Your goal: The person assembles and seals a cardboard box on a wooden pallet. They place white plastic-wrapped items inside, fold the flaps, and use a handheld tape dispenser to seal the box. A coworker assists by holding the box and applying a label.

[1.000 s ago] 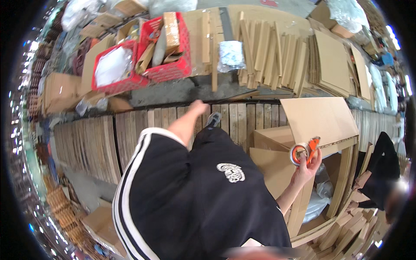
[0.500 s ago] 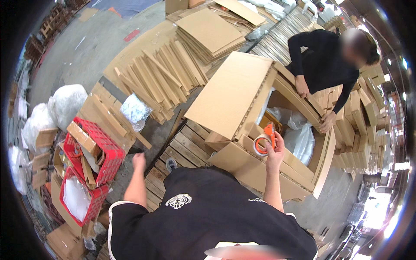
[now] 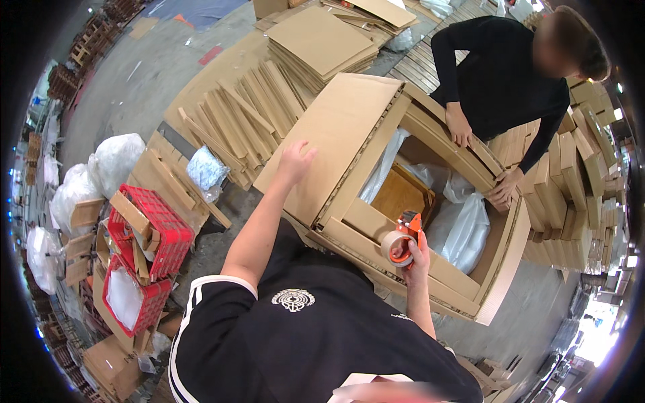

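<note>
A large cardboard box (image 3: pixel 326 221) stands in front of me with its top open. Inside are a wooden piece (image 3: pixel 403 193) and clear plastic wrap (image 3: pixel 463 232). My left hand (image 3: pixel 295 162) is at the box's wide left flap (image 3: pixel 336 134), fingers apart and nothing in them; whether it presses on the cardboard is hard to tell. Above the near rim, my right hand (image 3: pixel 418 260) is closed around an orange tape dispenser (image 3: pixel 408 225) loaded with a roll of tape (image 3: pixel 396 247). Across the box, a co-worker's two hands (image 3: pixel 459 126) grip the far rim.
Long cardboard strips (image 3: pixel 232 117) and a stack of flat sheets (image 3: pixel 322 43) lie beyond the left flap. Red crates (image 3: pixel 161 228) with scraps stand at my left, near white plastic bundles (image 3: pixel 117 161). Folded cardboard (image 3: pixel 551 161) is piled behind the co-worker (image 3: pixel 500 74).
My left hand has risen from beside my body to the left flap and opened. The right hand has come slightly lower and nearer with the tape dispenser. The co-worker still holds the far rim.
</note>
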Motion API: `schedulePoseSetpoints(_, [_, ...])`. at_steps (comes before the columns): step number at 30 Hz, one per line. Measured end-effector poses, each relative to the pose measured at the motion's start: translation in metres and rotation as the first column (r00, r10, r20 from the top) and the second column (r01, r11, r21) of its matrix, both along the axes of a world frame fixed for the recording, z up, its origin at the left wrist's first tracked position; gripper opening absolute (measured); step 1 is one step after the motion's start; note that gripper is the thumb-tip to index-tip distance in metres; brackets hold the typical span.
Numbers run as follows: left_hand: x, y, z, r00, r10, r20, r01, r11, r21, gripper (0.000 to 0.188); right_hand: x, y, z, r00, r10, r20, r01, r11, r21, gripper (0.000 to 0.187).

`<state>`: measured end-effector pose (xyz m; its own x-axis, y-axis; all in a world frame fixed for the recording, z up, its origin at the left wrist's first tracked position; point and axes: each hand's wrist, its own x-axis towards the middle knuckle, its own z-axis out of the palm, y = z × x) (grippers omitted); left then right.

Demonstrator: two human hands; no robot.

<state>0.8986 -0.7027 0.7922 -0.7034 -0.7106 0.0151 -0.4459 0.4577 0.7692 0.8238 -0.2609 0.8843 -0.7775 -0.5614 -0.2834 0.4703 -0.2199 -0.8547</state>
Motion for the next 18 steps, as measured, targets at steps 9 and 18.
schedulePoseSetpoints(9, [-0.005,0.009,-0.098,0.858,-0.377,0.348,0.211,0.877,0.431,0.056,-0.097,-0.141,0.014,0.982,0.072,-0.176,-0.046,0.988,0.147,0.056])
schedulePoseSetpoints(18, [-0.026,-0.002,-0.208,0.164,-0.945,0.282,0.445,0.326,0.834,0.069,-0.200,-0.374,0.024,0.466,0.654,-0.597,0.042,0.657,0.753,0.067])
